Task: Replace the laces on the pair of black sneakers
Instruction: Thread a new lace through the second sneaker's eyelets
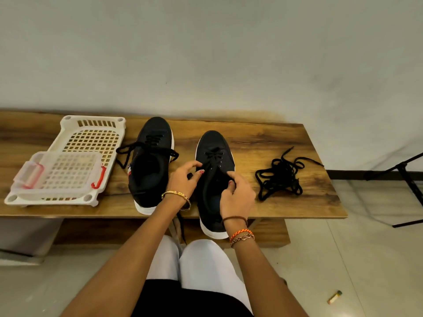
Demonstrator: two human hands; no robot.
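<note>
We are partway: the right sneaker [214,156], under both hands on the bench [263,138], has lace only through its far eyelets. Our left hand [184,179] and right hand [238,193] each pinch a lace end. The left sneaker [151,161], beyond the left hand, looks laced but untied; a loose lace pile [280,177] lies right of the right hand.
</note>
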